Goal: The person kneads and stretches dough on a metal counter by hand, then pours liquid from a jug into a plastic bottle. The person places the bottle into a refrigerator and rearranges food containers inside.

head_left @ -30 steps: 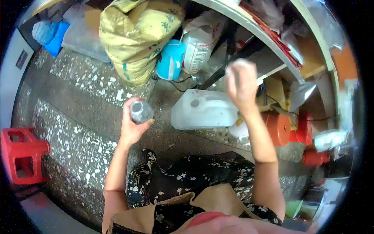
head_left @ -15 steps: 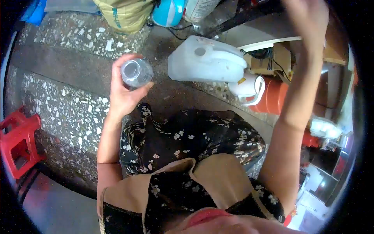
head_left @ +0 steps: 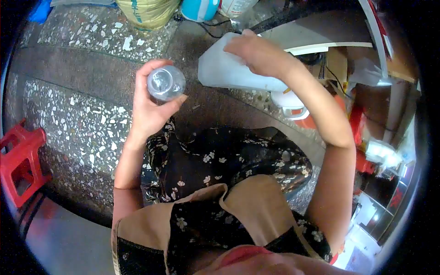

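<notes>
My left hand [head_left: 153, 98] is wrapped round a clear, round bottle-like container [head_left: 167, 83], seen from above with its mouth facing up. To its right a large translucent white plastic jug [head_left: 213, 68] stands on the dark floor strip. My right hand [head_left: 261, 52] is over the top of the jug, its fingers bent and pressed together near the jug's mouth. It covers the jug's handle and mouth, and what the fingertips hold, if anything, is hidden. Beside the jug is a white mug [head_left: 289, 101], partly behind my right forearm.
A red plastic stool [head_left: 25, 165] is at the left. A yellow sack [head_left: 149, 11] and a blue-and-white container [head_left: 199, 9] stand at the far edge, with a black cable [head_left: 211, 33] nearby. A cardboard box [head_left: 337, 64] sits under the shelf at right.
My right hand has come down from the upper right to the top of the jug. My left hand has shifted slightly right and down with the clear container.
</notes>
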Demonstrator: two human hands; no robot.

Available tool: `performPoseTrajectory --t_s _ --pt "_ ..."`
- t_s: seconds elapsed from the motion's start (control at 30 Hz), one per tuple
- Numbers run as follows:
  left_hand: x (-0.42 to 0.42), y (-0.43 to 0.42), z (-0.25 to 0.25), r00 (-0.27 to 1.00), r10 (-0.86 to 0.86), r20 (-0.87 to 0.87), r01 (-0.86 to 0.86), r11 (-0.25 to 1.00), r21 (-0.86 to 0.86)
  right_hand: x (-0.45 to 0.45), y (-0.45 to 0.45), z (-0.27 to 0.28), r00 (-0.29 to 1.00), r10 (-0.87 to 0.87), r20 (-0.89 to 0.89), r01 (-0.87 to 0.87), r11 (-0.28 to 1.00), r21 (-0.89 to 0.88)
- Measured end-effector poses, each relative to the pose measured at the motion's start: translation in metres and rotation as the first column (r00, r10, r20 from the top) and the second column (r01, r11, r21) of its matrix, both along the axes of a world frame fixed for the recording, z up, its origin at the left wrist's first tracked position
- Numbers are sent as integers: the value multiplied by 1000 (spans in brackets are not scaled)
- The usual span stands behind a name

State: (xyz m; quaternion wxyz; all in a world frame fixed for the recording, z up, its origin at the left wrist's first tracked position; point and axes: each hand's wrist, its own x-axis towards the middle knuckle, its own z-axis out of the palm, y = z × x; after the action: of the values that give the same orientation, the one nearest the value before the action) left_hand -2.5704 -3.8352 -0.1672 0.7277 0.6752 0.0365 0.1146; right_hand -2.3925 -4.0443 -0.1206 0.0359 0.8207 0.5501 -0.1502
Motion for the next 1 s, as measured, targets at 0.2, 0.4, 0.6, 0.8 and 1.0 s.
performPoseTrajectory --t_s 0.2,0.4,0.6,0.8,1.0 --pt "-4 -5 0 1000 -24 3 24 1000 -3 -23 28 7 913 -368 176 395 905 -155" --pt "-1 -9 7 997 4 -74 3 995 95 -15 23 0 941 -249 229 242 968 58" --pt "0 -14 47 993 34 -117 -25 997 76 2 25 -1 995 66 75 -58 994 -97" --pt "-16 -21 112 970 154 -188 -168 984 -61 10 15 15 982 -120 144 142 978 -153" --pt "-46 -26 176 944 252 -214 -270 961 -57 13 32 26 989 -50 -140 -14 907 -422"
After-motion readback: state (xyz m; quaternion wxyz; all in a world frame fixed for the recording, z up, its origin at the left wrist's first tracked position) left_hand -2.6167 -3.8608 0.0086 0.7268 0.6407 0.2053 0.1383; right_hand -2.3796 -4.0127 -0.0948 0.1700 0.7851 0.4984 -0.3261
